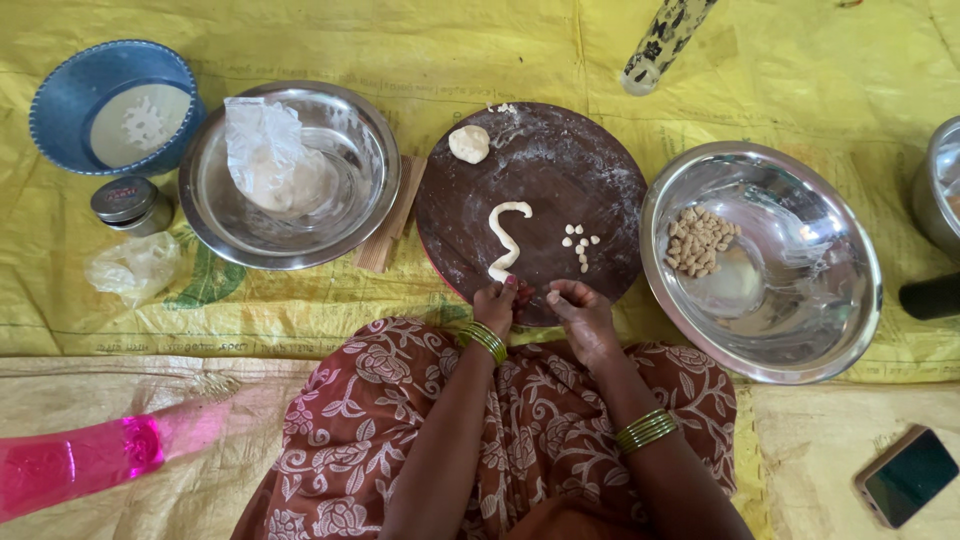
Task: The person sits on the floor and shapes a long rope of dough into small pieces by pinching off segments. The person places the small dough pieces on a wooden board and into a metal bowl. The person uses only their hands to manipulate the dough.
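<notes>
Dough rope point(505, 240), pale and thin, lies in an S on the round dark board point(590, 180); its near end sits right at my left hand point(497, 303). Left fingers point(510, 287) pinch narrow on that end. Right hand point(580, 310) is just beside it, fingers curled tight, maybe on a tiny bit of dough; I can't tell for sure.

Cut bits point(580, 245) sit just beyond the right fingers, apart from the rope. Dough ball point(468, 143) is at the far rim of the board. Steel bowl point(790, 330), well right of the right fingers, holds a heap of finished pieces point(700, 240).

Risks as I see them:
- rope is thin, so a pull from the left fingers could stretch or snap it
- flour on the board looks patchy near the fingers, so the rope may stick and tear
- loose bits could get swept off the near edge by a wrist
- pieces touching could fuse back together
</notes>
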